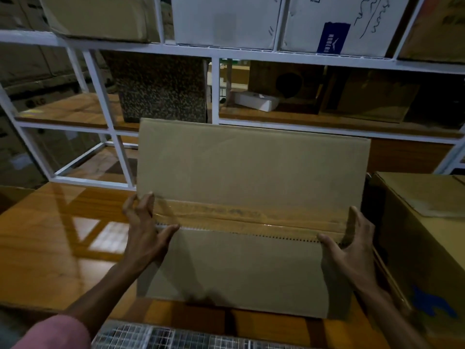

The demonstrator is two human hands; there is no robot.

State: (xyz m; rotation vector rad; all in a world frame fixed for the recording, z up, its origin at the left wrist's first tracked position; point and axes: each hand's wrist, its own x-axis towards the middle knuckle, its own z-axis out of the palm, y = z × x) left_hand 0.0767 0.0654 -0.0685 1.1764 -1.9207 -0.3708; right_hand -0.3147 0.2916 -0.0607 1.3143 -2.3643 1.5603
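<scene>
A brown cardboard box [251,172] stands on the wooden table [50,235] in front of me, with clear tape along its middle seam. My left hand [144,230] grips its left edge at the seam, thumb on the near face and fingers curled over the top. My right hand [352,245] holds the right edge, thumb at the seam and fingers around the side.
A second brown box [422,222] sits close on the right, almost touching my right hand. Behind stands a white metal shelf rack [214,52] loaded with boxes, a speckled one [161,86] at the middle level. A wire grid [176,336] lies at the near edge.
</scene>
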